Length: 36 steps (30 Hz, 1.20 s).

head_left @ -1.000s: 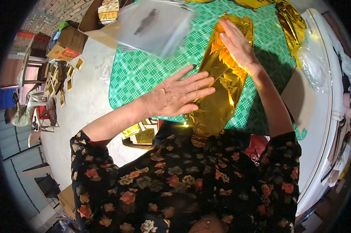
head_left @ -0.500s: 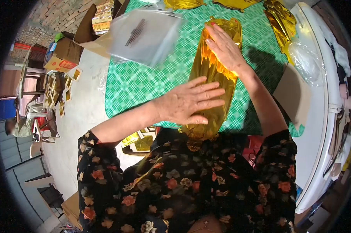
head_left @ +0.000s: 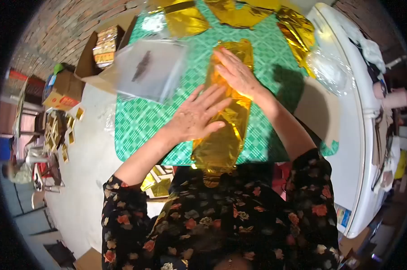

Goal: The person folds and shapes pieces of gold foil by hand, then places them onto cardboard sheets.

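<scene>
A long piece of shiny gold foil (head_left: pixel 217 146) lies on the green checked tablecloth (head_left: pixel 140 135), its near end hanging at the table edge. My left hand (head_left: pixel 196 112) rests flat on the foil's left side, fingers spread. Higher up the foil lies my right hand (head_left: pixel 237 76), palm down with the fingers stretched out. The fingertips of my left hand are close to my right hand. Neither hand grips anything. To the left of the foil is a stack of clear plastic sheets (head_left: pixel 151 69) with dark print.
More gold foil pieces (head_left: pixel 244 15) lie along the far edge. A crumpled clear bag (head_left: pixel 332 72) and cardboard (head_left: pixel 318 108) are at the right, beside a white appliance (head_left: pixel 347 166). An open carton (head_left: pixel 88 58) stands at the left. A person (head_left: pixel 21 173) sits far left.
My left hand has moved up the foil, closer to my right hand. The view has shifted, so the table and foil appear lower and more to the left.
</scene>
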### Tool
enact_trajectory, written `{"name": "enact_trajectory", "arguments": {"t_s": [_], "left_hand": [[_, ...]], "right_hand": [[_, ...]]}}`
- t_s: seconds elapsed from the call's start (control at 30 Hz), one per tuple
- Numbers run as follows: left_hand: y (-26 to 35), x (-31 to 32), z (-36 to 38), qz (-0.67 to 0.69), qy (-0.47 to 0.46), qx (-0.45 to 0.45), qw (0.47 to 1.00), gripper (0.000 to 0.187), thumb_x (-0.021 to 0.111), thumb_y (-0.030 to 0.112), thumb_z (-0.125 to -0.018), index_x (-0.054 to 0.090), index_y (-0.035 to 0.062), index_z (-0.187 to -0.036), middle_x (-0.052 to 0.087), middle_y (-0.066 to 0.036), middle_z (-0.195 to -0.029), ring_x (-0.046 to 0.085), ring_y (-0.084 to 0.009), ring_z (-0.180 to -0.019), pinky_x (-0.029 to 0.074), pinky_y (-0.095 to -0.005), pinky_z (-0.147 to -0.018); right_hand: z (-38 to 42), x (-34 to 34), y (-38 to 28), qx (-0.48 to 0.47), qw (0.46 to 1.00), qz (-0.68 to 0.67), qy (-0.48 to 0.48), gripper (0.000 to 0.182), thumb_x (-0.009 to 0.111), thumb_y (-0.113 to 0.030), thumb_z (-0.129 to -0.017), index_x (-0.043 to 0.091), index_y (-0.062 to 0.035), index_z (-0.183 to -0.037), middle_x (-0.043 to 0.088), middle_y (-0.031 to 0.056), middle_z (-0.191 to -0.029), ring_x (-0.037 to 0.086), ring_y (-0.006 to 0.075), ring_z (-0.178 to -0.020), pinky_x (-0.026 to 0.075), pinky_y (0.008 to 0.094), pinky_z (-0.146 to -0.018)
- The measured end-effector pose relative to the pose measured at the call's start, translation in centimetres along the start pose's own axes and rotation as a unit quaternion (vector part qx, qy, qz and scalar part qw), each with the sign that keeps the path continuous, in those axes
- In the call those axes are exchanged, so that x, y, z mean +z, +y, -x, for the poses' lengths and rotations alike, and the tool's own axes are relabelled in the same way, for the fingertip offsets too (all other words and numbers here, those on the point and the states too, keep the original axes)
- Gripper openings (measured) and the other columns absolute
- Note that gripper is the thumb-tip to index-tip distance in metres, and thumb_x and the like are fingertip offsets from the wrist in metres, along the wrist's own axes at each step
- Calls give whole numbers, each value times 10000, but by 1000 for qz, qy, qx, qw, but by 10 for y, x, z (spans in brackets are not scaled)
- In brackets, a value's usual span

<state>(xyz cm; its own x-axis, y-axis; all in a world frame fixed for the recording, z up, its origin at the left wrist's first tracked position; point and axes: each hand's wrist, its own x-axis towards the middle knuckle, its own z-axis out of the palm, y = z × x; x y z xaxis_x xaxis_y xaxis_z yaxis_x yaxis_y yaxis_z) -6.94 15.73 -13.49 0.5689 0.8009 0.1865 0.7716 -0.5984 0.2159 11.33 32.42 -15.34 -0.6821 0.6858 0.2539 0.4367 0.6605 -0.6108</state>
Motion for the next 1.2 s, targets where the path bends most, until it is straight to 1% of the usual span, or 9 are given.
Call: {"name": "enact_trajectory", "arguments": {"t_s": [0.1,0.27,0.37,0.53,0.63,0.73,0.83,0.93,1.2], "left_hand": [[1,-3,0,-11,-16,0,1000,675,515,505,-1071,407,154,-1637,325,-165,-1717,253,-337,-1611,143,-543,-1322],[4,-7,-1,-18,-22,-1,1000,656,467,491,-1093,383,150,-1647,313,-153,-1724,238,-335,-1615,148,-535,-1323],[4,-8,-1,-19,-24,-2,1000,660,459,495,-1095,377,147,-1650,311,-150,-1725,236,-333,-1616,144,-536,-1326],[2,-6,0,-15,-28,-8,999,697,467,499,-1090,331,141,-1672,289,-146,-1737,207,-333,-1625,125,-527,-1333],[2,-9,0,10,-25,-18,999,736,474,518,-1083,295,134,-1685,245,-143,-1754,154,-343,-1638,104,-520,-1337],[-1,-12,2,62,9,-35,997,779,500,552,-1068,285,130,-1686,218,-147,-1761,111,-351,-1644,94,-518,-1339],[-3,-14,4,124,30,-62,990,810,530,569,-1050,287,132,-1686,199,-147,-1767,79,-362,-1648,100,-526,-1334],[-5,-12,5,149,32,-74,986,817,520,583,-1052,282,134,-1691,169,-135,-1779,54,-349,-1654,104,-543,-1328],[-3,-15,5,148,28,-80,985,791,551,578,-1043,350,130,-1664,186,-137,-1774,59,-354,-1654,134,-550,-1323]], "right_hand": [[8,-22,-12,70,992,-105,0,641,493,-432,-1104,389,-80,-1629,328,188,-1714,254,334,-1612,235,449,-1298],[86,-78,-10,-20,989,129,67,666,626,-387,-1041,433,-72,-1594,389,200,-1666,288,387,-1584,228,499,-1297],[165,-110,2,-26,949,307,73,727,746,-294,-951,455,-35,-1564,456,216,-1603,334,419,-1551,264,538,-1280],[266,-149,-21,149,912,382,-1,731,783,-227,-879,500,0,-1513,514,230,-1548,427,413,-1497,369,498,-1237],[288,-152,-15,169,897,407,-10,668,743,-180,-863,539,7,-1471,527,226,-1542,502,399,-1445,449,457,-1180],[304,-145,6,110,868,483,23,601,709,-116,-831,588,5,-1406,614,209,-1444,615,382,-1324,533,450,-1082],[303,-142,6,101,877,467,53,482,668,-99,-846,636,2,-1315,690,184,-1293,687,363,-1184,573,461,-1001],[290,-142,-11,107,882,454,75,384,648,-116,-856,663,-10,-1225,713,157,-1142,706,358,-1051,590,472,-918],[271,-151,-6,68,906,387,159,174,688,-140,-809,666,-34,-945,688,142,-955,679,369,-949,572,477,-804]]}}
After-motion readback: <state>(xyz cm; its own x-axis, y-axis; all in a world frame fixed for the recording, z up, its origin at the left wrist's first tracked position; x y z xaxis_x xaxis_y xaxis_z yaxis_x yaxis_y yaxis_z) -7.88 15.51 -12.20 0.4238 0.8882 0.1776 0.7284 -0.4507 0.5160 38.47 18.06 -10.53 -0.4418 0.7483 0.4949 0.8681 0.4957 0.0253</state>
